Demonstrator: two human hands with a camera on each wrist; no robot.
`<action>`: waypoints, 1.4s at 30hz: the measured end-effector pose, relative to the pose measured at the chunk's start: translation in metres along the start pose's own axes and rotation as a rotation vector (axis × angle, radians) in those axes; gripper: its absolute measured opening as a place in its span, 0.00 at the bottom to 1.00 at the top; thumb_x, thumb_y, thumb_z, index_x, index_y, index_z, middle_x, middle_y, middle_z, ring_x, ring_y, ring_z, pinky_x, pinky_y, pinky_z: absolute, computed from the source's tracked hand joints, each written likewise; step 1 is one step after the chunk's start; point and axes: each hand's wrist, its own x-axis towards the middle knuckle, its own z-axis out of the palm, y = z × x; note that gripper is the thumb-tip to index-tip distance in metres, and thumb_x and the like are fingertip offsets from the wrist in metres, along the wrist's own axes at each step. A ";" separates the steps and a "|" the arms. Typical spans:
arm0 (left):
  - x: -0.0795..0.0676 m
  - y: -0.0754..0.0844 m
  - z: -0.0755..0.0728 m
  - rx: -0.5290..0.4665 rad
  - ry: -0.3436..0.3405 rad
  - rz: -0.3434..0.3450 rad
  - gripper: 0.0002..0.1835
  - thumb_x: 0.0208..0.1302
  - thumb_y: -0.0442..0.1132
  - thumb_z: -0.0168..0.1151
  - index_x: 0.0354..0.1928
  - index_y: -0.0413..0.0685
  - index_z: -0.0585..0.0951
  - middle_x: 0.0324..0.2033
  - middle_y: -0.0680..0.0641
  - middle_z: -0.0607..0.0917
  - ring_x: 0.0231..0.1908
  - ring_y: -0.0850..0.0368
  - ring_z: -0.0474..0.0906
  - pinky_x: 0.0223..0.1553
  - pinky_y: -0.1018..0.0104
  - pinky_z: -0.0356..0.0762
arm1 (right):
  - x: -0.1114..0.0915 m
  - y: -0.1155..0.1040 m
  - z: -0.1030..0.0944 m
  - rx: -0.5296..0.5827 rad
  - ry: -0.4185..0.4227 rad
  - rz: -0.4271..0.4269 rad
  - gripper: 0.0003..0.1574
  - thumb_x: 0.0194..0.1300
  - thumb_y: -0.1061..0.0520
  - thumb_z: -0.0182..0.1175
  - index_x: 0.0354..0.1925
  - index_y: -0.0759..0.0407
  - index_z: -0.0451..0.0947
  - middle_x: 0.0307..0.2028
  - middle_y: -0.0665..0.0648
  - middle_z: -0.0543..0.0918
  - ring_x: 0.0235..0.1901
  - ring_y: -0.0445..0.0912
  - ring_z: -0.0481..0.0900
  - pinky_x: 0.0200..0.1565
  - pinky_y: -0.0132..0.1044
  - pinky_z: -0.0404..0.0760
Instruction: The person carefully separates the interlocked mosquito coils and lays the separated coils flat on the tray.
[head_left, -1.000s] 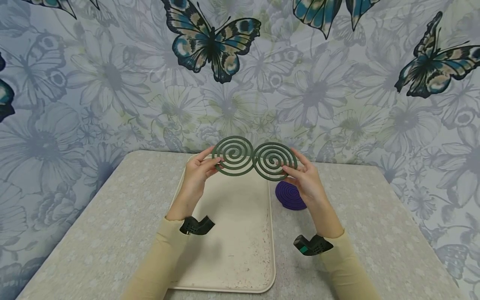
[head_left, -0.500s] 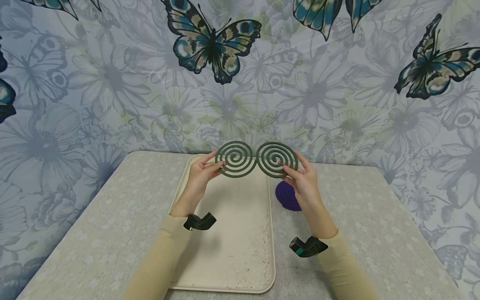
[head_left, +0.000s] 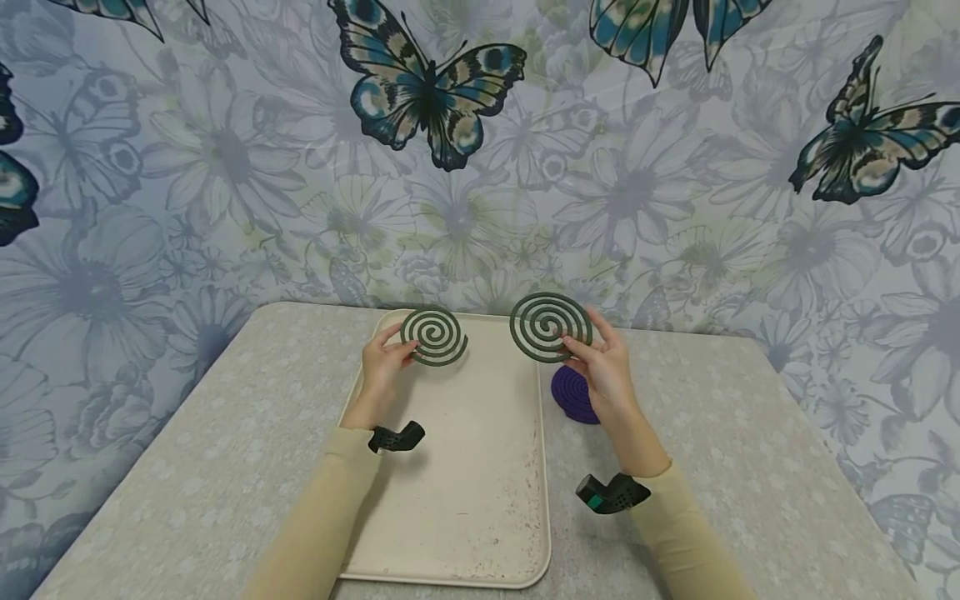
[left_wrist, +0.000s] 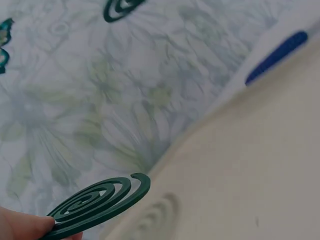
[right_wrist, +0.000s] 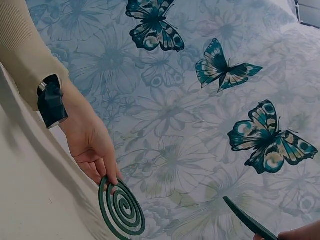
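My left hand [head_left: 382, 367] pinches the left edge of a green mosquito coil [head_left: 434, 336] between thumb and fingers, over the far part of a cream tray [head_left: 450, 467]. The left wrist view has this coil [left_wrist: 97, 205] tilted, its free outer end pointing away from the thumb. With my right hand [head_left: 609, 367] I grip a second green mosquito coil [head_left: 536, 327] by its right side, raised higher and standing apart from the first. Seen nearly edge-on, that coil [right_wrist: 250, 220] is at the bottom of the right wrist view. A purple coiled disc [head_left: 573, 396] lies beneath my right hand, partly covered by it.
The tray stands on a table with a light patterned cover [head_left: 712, 433], and reddish specks mark the tray's right side. Behind the table hangs a cloth [head_left: 480, 208] printed with flowers and butterflies. Dark wrist cameras [head_left: 396, 436] sit on both sleeves.
The two green coils, side by side and touching or overlapping a second ago, are now apart. My left hand has moved left and down with its coil; the right hand has barely shifted.
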 end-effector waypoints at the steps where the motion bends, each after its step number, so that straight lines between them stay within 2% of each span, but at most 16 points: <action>1: 0.002 -0.005 -0.001 0.033 0.019 0.016 0.28 0.61 0.31 0.63 0.64 0.42 0.71 0.23 0.56 0.85 0.20 0.69 0.79 0.27 0.79 0.78 | 0.001 0.001 0.000 -0.013 0.003 0.004 0.44 0.65 0.71 0.54 0.74 0.52 0.52 0.25 0.44 0.85 0.25 0.36 0.83 0.30 0.24 0.82; 5: 0.007 -0.020 -0.001 0.123 0.072 0.036 0.27 0.60 0.31 0.64 0.63 0.42 0.72 0.23 0.53 0.84 0.19 0.68 0.77 0.25 0.77 0.77 | 0.003 0.006 0.003 -0.039 0.015 0.029 0.43 0.66 0.69 0.54 0.74 0.53 0.51 0.23 0.43 0.85 0.24 0.34 0.82 0.29 0.23 0.81; 8: 0.009 -0.026 -0.003 0.149 0.083 0.035 0.27 0.61 0.31 0.63 0.63 0.41 0.72 0.28 0.48 0.86 0.20 0.69 0.77 0.26 0.79 0.77 | 0.005 0.009 0.004 -0.042 0.021 0.039 0.42 0.66 0.69 0.54 0.73 0.53 0.52 0.23 0.43 0.84 0.23 0.34 0.82 0.28 0.23 0.80; 10: 0.009 -0.027 -0.004 0.160 0.094 0.026 0.27 0.61 0.31 0.62 0.63 0.41 0.72 0.35 0.42 0.86 0.24 0.67 0.78 0.27 0.80 0.76 | 0.006 0.013 0.005 -0.039 0.025 0.037 0.42 0.66 0.69 0.54 0.73 0.53 0.53 0.23 0.44 0.84 0.23 0.34 0.82 0.28 0.22 0.80; 14: 0.010 -0.028 -0.007 0.196 0.124 0.023 0.28 0.60 0.30 0.62 0.64 0.40 0.71 0.49 0.35 0.82 0.39 0.56 0.81 0.33 0.79 0.77 | 0.011 0.026 0.006 -0.029 0.032 0.040 0.41 0.65 0.69 0.56 0.72 0.54 0.54 0.26 0.44 0.85 0.23 0.35 0.82 0.29 0.23 0.80; 18: 0.009 -0.027 -0.009 0.217 0.152 0.042 0.29 0.60 0.30 0.61 0.65 0.40 0.70 0.58 0.34 0.76 0.58 0.44 0.74 0.49 0.64 0.80 | 0.021 0.043 0.009 -0.063 0.030 0.042 0.42 0.64 0.69 0.58 0.72 0.55 0.55 0.28 0.43 0.85 0.24 0.36 0.83 0.31 0.24 0.82; 20: 0.009 -0.026 -0.010 0.218 0.168 0.057 0.28 0.60 0.30 0.61 0.65 0.39 0.70 0.60 0.33 0.75 0.62 0.42 0.71 0.56 0.57 0.78 | 0.028 0.052 0.013 -0.105 0.025 0.033 0.41 0.64 0.68 0.58 0.71 0.56 0.56 0.29 0.43 0.85 0.25 0.36 0.83 0.32 0.25 0.82; 24: 0.008 -0.025 -0.010 0.220 0.201 0.085 0.24 0.63 0.32 0.58 0.62 0.38 0.73 0.59 0.33 0.76 0.61 0.42 0.73 0.60 0.54 0.74 | 0.043 0.070 0.020 -0.161 0.018 0.027 0.40 0.62 0.69 0.59 0.69 0.58 0.59 0.28 0.44 0.84 0.24 0.36 0.83 0.30 0.25 0.82; 29: 0.007 -0.025 -0.010 0.207 0.220 0.115 0.20 0.65 0.32 0.56 0.59 0.37 0.76 0.57 0.35 0.78 0.58 0.43 0.75 0.59 0.53 0.74 | 0.059 0.090 0.027 -0.193 0.022 0.047 0.41 0.60 0.72 0.59 0.69 0.61 0.59 0.25 0.45 0.82 0.20 0.36 0.81 0.24 0.24 0.80; 35: 0.008 -0.024 -0.009 0.174 0.241 0.148 0.18 0.65 0.31 0.54 0.56 0.36 0.77 0.54 0.35 0.80 0.56 0.44 0.76 0.58 0.54 0.75 | 0.069 0.105 0.030 -0.245 0.048 0.051 0.41 0.58 0.73 0.60 0.69 0.61 0.61 0.24 0.47 0.82 0.16 0.36 0.79 0.20 0.24 0.76; 38: 0.008 -0.024 -0.008 0.154 0.246 0.155 0.17 0.65 0.31 0.53 0.55 0.36 0.78 0.53 0.36 0.81 0.55 0.45 0.77 0.55 0.59 0.76 | 0.071 0.109 0.032 -0.225 0.048 0.050 0.42 0.57 0.75 0.60 0.69 0.63 0.61 0.24 0.47 0.81 0.16 0.35 0.79 0.20 0.24 0.77; 42: 0.008 -0.025 -0.008 0.121 0.252 0.161 0.16 0.65 0.31 0.54 0.54 0.36 0.78 0.52 0.37 0.82 0.52 0.49 0.78 0.47 0.74 0.75 | 0.073 0.113 0.034 -0.219 0.046 0.058 0.43 0.57 0.76 0.59 0.69 0.65 0.59 0.25 0.51 0.82 0.16 0.35 0.79 0.19 0.24 0.77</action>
